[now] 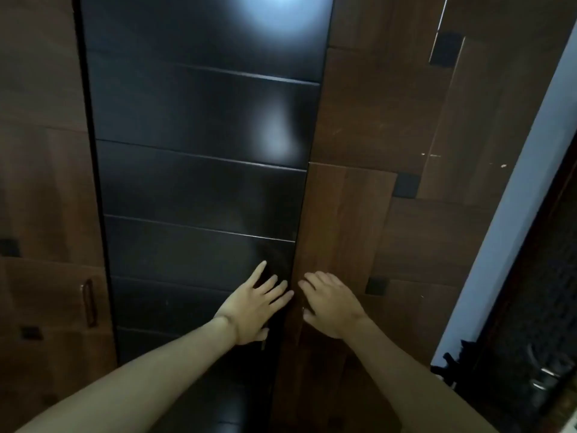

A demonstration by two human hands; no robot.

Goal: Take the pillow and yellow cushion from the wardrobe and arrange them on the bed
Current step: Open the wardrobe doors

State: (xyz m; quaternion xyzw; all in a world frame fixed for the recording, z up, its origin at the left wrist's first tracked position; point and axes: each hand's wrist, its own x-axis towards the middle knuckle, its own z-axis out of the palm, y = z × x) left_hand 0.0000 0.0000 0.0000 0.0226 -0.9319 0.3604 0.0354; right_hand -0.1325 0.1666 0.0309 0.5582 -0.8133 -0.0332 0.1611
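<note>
The wardrobe fills the view, its doors closed. A glossy black door (199, 170) with horizontal grooves stands in the middle, and a brown wooden door (368, 195) meets it on the right. My left hand (253, 307) lies flat on the black door with fingers spread, close to the seam. My right hand (331, 304) rests flat on the brown door just across the seam, fingers apart. Neither hand holds anything. No pillow or yellow cushion is visible.
Another brown door (46, 198) with a vertical metal handle (89, 303) is at the left. A pale wall strip (512, 214) runs down the right, beside a dark room door (543, 354) with a metal handle.
</note>
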